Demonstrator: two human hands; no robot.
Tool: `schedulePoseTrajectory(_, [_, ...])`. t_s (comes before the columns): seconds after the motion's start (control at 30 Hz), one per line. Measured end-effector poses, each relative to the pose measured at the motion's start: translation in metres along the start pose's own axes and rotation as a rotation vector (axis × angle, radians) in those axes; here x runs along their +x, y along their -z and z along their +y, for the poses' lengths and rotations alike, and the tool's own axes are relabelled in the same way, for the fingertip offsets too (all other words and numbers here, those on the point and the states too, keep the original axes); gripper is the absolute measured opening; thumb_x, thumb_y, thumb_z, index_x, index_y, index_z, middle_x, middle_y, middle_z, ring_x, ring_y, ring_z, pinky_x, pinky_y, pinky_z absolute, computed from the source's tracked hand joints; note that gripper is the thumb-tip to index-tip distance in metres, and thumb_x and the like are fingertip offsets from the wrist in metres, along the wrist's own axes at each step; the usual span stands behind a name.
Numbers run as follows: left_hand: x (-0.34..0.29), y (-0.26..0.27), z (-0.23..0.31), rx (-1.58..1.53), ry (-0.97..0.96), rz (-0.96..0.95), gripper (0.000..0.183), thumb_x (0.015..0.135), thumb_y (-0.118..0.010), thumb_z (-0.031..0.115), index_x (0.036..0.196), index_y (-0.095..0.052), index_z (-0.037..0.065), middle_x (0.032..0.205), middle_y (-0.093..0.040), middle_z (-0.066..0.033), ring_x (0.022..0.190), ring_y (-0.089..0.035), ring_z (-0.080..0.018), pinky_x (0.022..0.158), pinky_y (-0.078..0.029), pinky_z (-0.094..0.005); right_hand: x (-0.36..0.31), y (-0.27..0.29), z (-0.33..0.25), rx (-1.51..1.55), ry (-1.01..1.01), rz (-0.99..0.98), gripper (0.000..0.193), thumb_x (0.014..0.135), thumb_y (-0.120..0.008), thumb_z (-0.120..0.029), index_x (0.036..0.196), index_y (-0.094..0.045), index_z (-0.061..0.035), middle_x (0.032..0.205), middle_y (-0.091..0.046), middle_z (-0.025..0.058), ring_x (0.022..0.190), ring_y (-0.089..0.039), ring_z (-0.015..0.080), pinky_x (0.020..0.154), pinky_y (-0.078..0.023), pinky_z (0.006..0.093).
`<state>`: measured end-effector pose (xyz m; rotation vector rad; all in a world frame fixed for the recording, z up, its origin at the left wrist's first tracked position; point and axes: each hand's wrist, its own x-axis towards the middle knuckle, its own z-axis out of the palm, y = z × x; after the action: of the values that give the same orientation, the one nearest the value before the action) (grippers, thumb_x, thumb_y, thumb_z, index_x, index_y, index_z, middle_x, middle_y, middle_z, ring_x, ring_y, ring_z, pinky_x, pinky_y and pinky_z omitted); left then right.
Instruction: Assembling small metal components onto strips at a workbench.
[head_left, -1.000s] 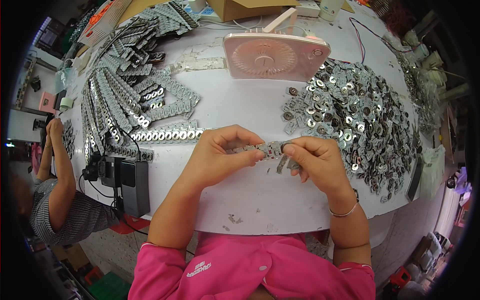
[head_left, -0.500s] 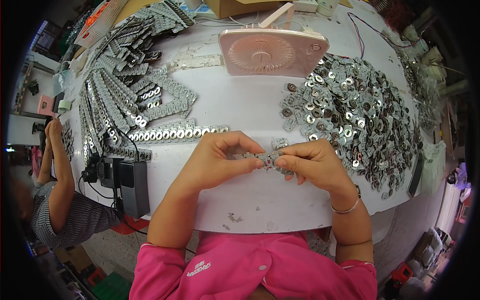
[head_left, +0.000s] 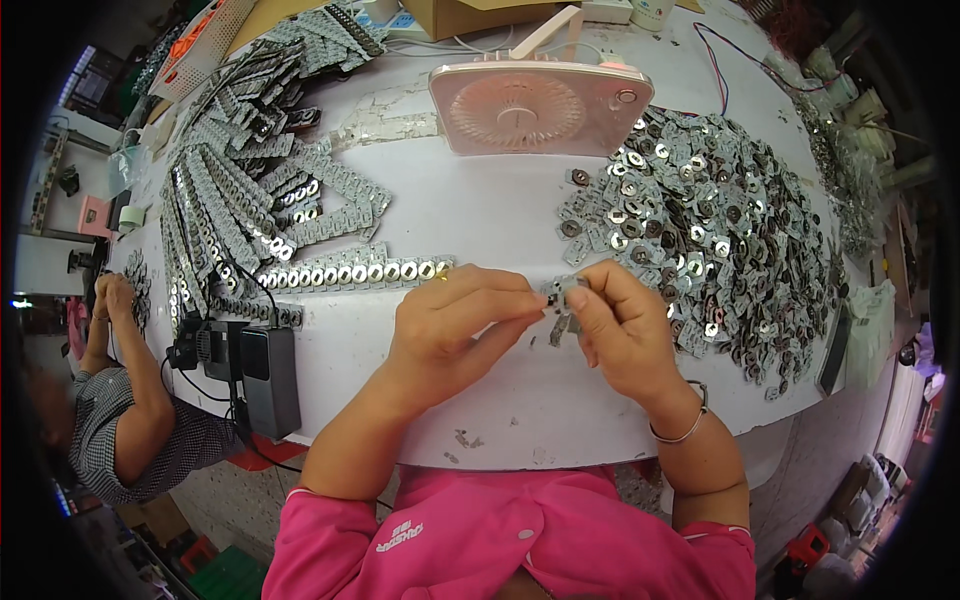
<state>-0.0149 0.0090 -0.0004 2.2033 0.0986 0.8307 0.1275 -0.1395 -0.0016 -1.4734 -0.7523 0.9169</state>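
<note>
My right hand [head_left: 630, 325] pinches a few small grey metal parts [head_left: 557, 322] between thumb and fingers, over the middle of the white table. My left hand [head_left: 460, 325] is closed, its fingertips pressed together against the left side of these parts. Its fingers partly hide what is between them. Just beyond my left hand lies a straight row of joined parts [head_left: 350, 273] with round silver discs. A large heap of loose parts [head_left: 700, 230] of the same kind spreads out beside my right hand.
A pink fan [head_left: 540, 108] stands at the back middle. More strips [head_left: 225, 200] are piled at the left, behind a dark power box [head_left: 270, 380] with cables. A white basket [head_left: 205, 50] is at the far left. Another person [head_left: 135, 410] sits at the left edge.
The short strip stretched between my hands no longer shows. My left fingers have straightened and drawn together, and the parts now sit at my right fingertips. The loose part beyond my hands is out of sight.
</note>
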Motion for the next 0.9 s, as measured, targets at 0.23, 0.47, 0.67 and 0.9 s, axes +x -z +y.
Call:
schedulePoseTrajectory(0.23, [-0.004, -0.01, -0.003, -0.051, 0.126, 0.13, 0.025, 0.073, -0.079, -0.003, 0.095, -0.073, 0.007, 0.091, -0.072, -0.0072, 0.079, -0.069, -0.0208, 0.068, -0.054, -0.0293, -0.001, -0.001, 0.0, 0.062, -0.04, -0.011, 0.015, 0.099, -0.059, -0.016, 0.093, -0.06, -0.0031, 0.068, -0.059, -0.0015, 0.058, -0.053, 0.0028, 0.047, -0.042, 0.0192])
schedulePoseTrajectory(0.47, [-0.005, -0.009, -0.003, -0.039, 0.079, 0.05, 0.03, 0.074, -0.078, -0.008, 0.101, -0.072, 0.003, 0.09, -0.071, -0.01, 0.08, -0.069, -0.0175, 0.069, -0.055, -0.0264, -0.001, -0.006, -0.002, 0.211, -0.142, 0.045, 0.015, 0.099, -0.059, -0.016, 0.094, -0.059, -0.0021, 0.072, -0.059, -0.0005, 0.058, -0.055, 0.0041, 0.045, -0.048, 0.0209])
schedulePoseTrajectory(0.67, [-0.008, -0.014, -0.004, -0.373, 0.503, -0.044, 0.022, 0.083, -0.073, 0.0, 0.105, -0.072, 0.004, 0.099, -0.071, -0.008, 0.09, -0.069, -0.0148, 0.078, -0.055, -0.0266, 0.011, 0.017, 0.0, -0.243, -0.027, 0.161, 0.014, 0.094, -0.066, -0.013, 0.09, -0.06, -0.0012, 0.075, -0.066, 0.0055, 0.061, -0.059, 0.0063, 0.05, -0.049, 0.027])
schedulePoseTrajectory(0.9, [-0.007, -0.003, -0.013, -0.554, 0.665, -0.053, 0.025, 0.088, -0.07, 0.001, 0.113, -0.068, 0.002, 0.101, -0.07, -0.0058, 0.092, -0.066, -0.0109, 0.074, -0.054, -0.024, 0.014, 0.025, -0.003, -0.611, 0.197, 0.186, 0.013, 0.091, -0.067, -0.013, 0.093, -0.07, 0.0001, 0.069, -0.068, 0.0062, 0.061, -0.06, 0.0074, 0.056, -0.046, 0.0244])
